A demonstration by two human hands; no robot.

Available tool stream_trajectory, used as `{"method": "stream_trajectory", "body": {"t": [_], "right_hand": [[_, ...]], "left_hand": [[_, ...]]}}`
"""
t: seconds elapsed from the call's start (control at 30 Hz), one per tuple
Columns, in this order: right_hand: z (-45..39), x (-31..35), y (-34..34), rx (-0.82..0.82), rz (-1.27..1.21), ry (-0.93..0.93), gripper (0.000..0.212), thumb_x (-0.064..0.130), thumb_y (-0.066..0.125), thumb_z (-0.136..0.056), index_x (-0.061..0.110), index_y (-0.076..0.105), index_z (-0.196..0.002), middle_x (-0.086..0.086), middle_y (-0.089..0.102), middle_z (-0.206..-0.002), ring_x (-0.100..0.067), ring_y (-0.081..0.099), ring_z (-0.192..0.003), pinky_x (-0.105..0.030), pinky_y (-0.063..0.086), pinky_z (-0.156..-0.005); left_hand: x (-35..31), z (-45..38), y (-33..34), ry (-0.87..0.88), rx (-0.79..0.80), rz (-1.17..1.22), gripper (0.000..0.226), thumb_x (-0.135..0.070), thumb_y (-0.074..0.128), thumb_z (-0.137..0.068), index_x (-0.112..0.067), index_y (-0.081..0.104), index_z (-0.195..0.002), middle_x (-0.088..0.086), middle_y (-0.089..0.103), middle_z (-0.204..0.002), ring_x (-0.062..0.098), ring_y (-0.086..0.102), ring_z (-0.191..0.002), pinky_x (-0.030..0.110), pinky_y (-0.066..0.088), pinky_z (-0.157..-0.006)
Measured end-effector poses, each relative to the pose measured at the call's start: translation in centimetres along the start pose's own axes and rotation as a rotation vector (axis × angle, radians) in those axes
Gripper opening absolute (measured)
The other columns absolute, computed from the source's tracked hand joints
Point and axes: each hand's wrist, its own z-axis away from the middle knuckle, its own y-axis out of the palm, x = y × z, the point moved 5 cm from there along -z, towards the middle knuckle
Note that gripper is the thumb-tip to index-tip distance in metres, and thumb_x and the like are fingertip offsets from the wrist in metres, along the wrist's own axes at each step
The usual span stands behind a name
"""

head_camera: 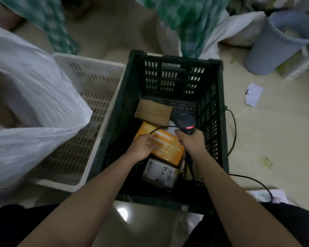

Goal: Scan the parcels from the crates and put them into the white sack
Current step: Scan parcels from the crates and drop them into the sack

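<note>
A black slatted crate (pixel 219 111) stands on the floor in front of me with several parcels in it. My left hand (pixel 143 147) grips the near left edge of an orange parcel (pixel 168 148) inside it. My right hand (pixel 193 141) holds a black corded barcode scanner (pixel 183 121) with a red light glowing, just to the right of the orange parcel. A brown cardboard parcel (pixel 152 111) lies behind, and a grey-labelled box (pixel 160 172) lies in front. The white sack (pixel 30 97) bulges at the left.
A white slatted crate (pixel 100 72) sits between the sack and the black crate. A grey bin (pixel 278 43) stands at the back right. Green checked cloth (pixel 187 20) hangs behind the crates. The scanner's cable (pixel 234 132) trails over the floor at the right, near a paper scrap (pixel 253 94).
</note>
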Motion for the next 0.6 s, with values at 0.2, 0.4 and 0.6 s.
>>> {"method": "stream_trajectory", "body": {"t": [0.2, 0.4, 0.6], "right_hand": [[-1.7, -2.1, -1.2, -0.059, 0.058, 0.045, 0.014, 0.016, 0.075, -0.081, 0.012, 0.063, -0.075, -0.004, 0.061, -0.066, -0.020, 0.057, -0.068, -0.031, 0.041, -0.063], [-2.4, 0.6, -2.3, -0.037, 0.104, -0.035, 0.021, 0.020, 0.076, -0.080, 0.002, 0.066, -0.081, -0.021, 0.068, -0.075, -0.030, 0.063, -0.071, -0.048, 0.053, -0.067], [-1.6, 1.9, -2.5, 0.044, 0.129, -0.075, 0.027, 0.019, 0.076, -0.082, -0.005, 0.065, -0.077, -0.028, 0.066, -0.074, -0.029, 0.061, -0.067, -0.036, 0.046, -0.063]], "left_hand": [[-0.2, -2.8, 5.3, 0.087, 0.155, 0.025, 0.044, -0.032, 0.069, -0.088, -0.012, 0.059, -0.126, 0.002, 0.059, -0.125, 0.019, 0.056, -0.115, 0.031, 0.046, -0.096], [-1.2, -3.4, 10.2, 0.025, 0.233, 0.098, 0.027, -0.037, 0.077, -0.079, -0.016, 0.063, -0.089, 0.003, 0.066, -0.105, 0.017, 0.061, -0.100, 0.033, 0.050, -0.086], [-2.6, -3.1, 13.2, -0.021, 0.217, -0.115, 0.034, -0.047, 0.070, -0.082, -0.016, 0.059, -0.074, 0.004, 0.061, -0.080, 0.023, 0.060, -0.079, 0.028, 0.041, -0.061]]}}
